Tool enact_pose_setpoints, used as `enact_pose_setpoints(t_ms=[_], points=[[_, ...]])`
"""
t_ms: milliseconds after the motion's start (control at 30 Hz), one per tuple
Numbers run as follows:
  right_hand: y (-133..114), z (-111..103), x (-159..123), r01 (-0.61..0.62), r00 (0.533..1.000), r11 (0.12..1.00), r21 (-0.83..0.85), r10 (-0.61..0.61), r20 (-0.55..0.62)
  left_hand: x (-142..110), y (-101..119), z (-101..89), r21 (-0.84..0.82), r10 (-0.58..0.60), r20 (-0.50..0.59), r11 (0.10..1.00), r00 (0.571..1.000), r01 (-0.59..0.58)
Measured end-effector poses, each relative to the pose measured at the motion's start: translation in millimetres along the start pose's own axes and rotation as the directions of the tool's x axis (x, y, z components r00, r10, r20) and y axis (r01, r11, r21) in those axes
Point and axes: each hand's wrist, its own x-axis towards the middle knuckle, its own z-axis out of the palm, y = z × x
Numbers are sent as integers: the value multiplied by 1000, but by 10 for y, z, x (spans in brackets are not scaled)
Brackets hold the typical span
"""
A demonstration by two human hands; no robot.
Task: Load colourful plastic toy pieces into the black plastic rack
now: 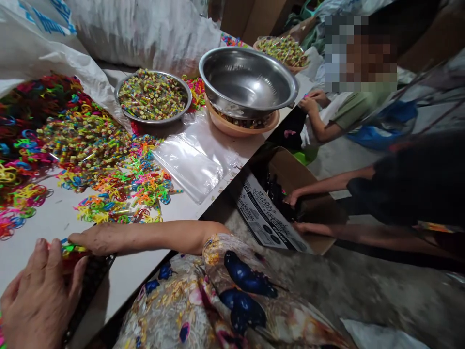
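Note:
At the lower left, my left hand (39, 291) is curved round a small bunch of colourful plastic pieces (71, 248), thumb on one side and fingers on the other. My right hand (96, 240) reaches in from the right, and its fingertips meet the same bunch; its other fingers are partly hidden. Beneath both hands is a black perforated basket or tray (92, 281), mostly covered. Just beyond them lies a loose pile of bright plastic pieces (119, 191), some ring-shaped. A heap of small filled clear tubes (85, 143) rests behind that pile.
Farther back stand a steel bowl of filled tubes (152, 97) and a large steel basin (250, 80) on an orange basin (243, 127). Clear plastic bags (196, 160) lie near the table edge. To the right, a co-worker's hands reach into a cardboard box (271, 213); another person sits behind.

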Motion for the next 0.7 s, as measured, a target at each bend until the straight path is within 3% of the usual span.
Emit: enact_pose_setpoints(t_ms=[133,267,467,700], points=[[-16,-39,1,-10,1000,1000,-17,10,20,-16,-46,25,19,2,19,1000,1000,-2],[-17,-61,20,-2,999,1000,22,3,-37,-22,-65,43,20,1,-8,1000,1000,-1],[118,56,141,17,1000,1000,21,-17,-19,-13,-20,14,24,15,20,1000,1000,-16],[159,227,113,61,979,998,2,-60,-195,27,9,-16,-44,25,-1,999,1000,-25]])
